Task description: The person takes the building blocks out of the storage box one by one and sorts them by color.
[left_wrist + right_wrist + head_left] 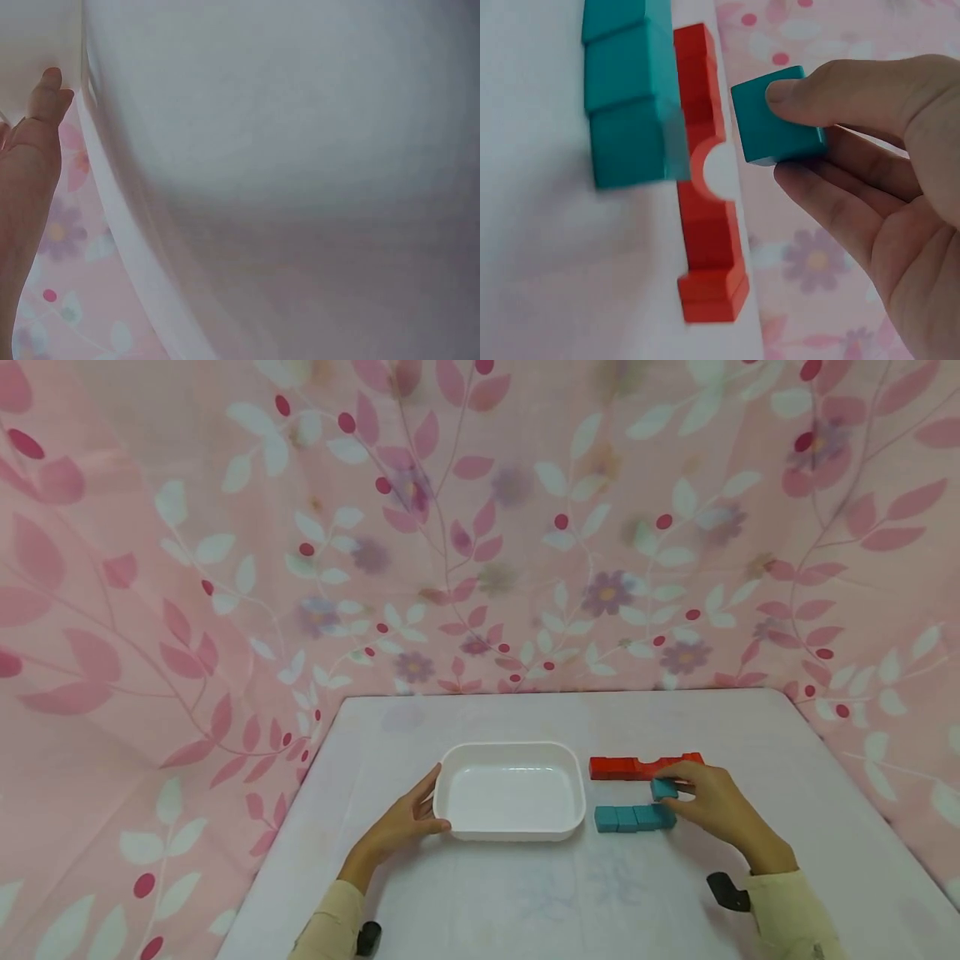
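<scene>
A white rectangular tray with rounded corners stands on the table. My left hand grips its left end, thumb at the front corner and fingers along the side; the left wrist view catches part of this hand at its edge. Between thumb and fingertips, my right hand pinches a teal cube. The cube is held above a short row of teal cubes to the right of the tray. Behind that row lies a line of red blocks, one with a rounded notch, partly covered by the right hand.
A white cloth covers the table. Pink floral fabric hangs close behind the table and along its sides. Black wrist-worn devices show beside both sleeves, the right one just in front of the cuff.
</scene>
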### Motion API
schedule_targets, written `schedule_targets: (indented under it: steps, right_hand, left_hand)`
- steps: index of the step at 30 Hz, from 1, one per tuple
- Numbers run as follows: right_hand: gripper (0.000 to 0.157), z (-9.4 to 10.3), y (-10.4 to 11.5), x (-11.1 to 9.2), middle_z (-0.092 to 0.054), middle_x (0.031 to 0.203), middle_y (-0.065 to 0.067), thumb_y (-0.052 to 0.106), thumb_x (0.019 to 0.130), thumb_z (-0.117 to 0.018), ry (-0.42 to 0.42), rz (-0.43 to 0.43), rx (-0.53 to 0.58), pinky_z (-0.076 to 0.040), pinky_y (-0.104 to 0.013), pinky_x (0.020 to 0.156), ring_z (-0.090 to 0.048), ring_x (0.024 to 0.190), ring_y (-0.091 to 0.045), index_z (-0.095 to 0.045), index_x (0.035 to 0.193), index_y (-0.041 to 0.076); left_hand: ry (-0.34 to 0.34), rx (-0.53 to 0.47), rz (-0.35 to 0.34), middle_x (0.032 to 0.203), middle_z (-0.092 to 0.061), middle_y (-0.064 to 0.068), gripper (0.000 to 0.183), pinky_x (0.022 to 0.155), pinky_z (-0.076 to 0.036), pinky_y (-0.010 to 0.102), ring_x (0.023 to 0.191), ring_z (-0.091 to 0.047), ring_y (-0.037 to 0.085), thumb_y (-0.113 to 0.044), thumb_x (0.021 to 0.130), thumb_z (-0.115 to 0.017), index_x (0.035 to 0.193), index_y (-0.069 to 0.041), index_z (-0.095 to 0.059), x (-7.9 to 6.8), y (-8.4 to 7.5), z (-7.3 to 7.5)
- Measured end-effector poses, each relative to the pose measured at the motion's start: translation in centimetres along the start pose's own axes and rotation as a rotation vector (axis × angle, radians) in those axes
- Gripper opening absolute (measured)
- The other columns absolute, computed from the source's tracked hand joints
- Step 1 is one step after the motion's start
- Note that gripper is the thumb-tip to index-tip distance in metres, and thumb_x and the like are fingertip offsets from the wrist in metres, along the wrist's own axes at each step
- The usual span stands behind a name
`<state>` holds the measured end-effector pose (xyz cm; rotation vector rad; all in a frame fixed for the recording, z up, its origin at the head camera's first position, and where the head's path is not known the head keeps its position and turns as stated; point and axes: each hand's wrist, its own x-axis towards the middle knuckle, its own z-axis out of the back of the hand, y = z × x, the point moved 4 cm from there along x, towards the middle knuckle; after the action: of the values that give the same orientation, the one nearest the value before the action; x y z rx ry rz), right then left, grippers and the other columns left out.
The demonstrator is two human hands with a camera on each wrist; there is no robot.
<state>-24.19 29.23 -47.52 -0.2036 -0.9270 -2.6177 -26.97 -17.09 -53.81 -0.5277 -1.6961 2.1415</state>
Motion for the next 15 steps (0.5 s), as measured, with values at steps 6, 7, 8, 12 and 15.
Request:
schedule_targets:
  steps: [6, 7, 8, 12, 15]
  right_hand:
    - [0.037, 0.3, -1.7, -1.4, -0.060, 0.099, -0.004, 0.004, 0.068, -0.072, 0.027, -0.078, -0.017, -0.049, -0.039, 0.074, -0.058, 0.090, -0.024, -0.061, 0.103, 0.008]
    - [0.037, 0.2, -1.9, -1.6, -0.060, 0.099, -0.005, 0.003, 0.068, -0.072, 0.031, -0.087, -0.014, -0.049, -0.039, 0.074, -0.057, 0.090, -0.025, -0.061, 0.103, 0.007]
    - [0.037, 0.2, -2.0, -1.7, -0.060, 0.100, -0.006, 0.003, 0.069, -0.071, 0.038, -0.095, -0.014, -0.049, -0.039, 0.073, -0.057, 0.091, -0.026, -0.061, 0.104, 0.007]
    - [0.035, 0.0, -2.6, -2.0, -0.059, 0.100, -0.007, 0.001, 0.070, -0.070, 0.052, -0.120, -0.007, -0.049, -0.039, 0.073, -0.056, 0.093, -0.026, -0.061, 0.103, 0.005]
    - [0.034, -0.4, -3.1, -2.2, -0.059, 0.101, -0.008, 0.002, 0.070, -0.069, 0.064, -0.141, -0.011, -0.049, -0.038, 0.073, -0.056, 0.093, -0.027, -0.061, 0.103, 0.005]
  left_hand:
    - [0.000, 0.009, 0.003, 0.143, -0.012, -0.013, 0.097, 0.094, -0.035, 0.029, 0.126, -0.027, 0.017, -0.018, 0.069, -0.073, 0.140, -0.032, -0.008, -0.1, -0.1, 0.1]
    - [-0.002, 0.010, 0.004, 0.143, -0.012, -0.013, 0.098, 0.094, -0.035, 0.029, 0.126, -0.027, 0.016, -0.018, 0.069, -0.073, 0.140, -0.032, -0.008, -0.1, -0.1, 0.1]
    - [-0.005, 0.011, 0.005, 0.143, -0.012, -0.013, 0.097, 0.094, -0.035, 0.029, 0.126, -0.027, 0.016, -0.018, 0.069, -0.073, 0.140, -0.031, -0.008, -0.1, -0.1, 0.1]
    - [-0.006, 0.009, 0.012, 0.143, -0.013, -0.014, 0.097, 0.094, -0.035, 0.029, 0.126, -0.027, 0.015, -0.018, 0.068, -0.074, 0.140, -0.032, -0.009, -0.1, 0.0, 0.1]
    - [0.000, 0.003, 0.016, 0.144, -0.012, -0.010, 0.097, 0.095, -0.035, 0.029, 0.126, -0.027, 0.018, -0.016, 0.069, -0.073, 0.141, -0.029, -0.009, -0.3, -0.9, -0.1]
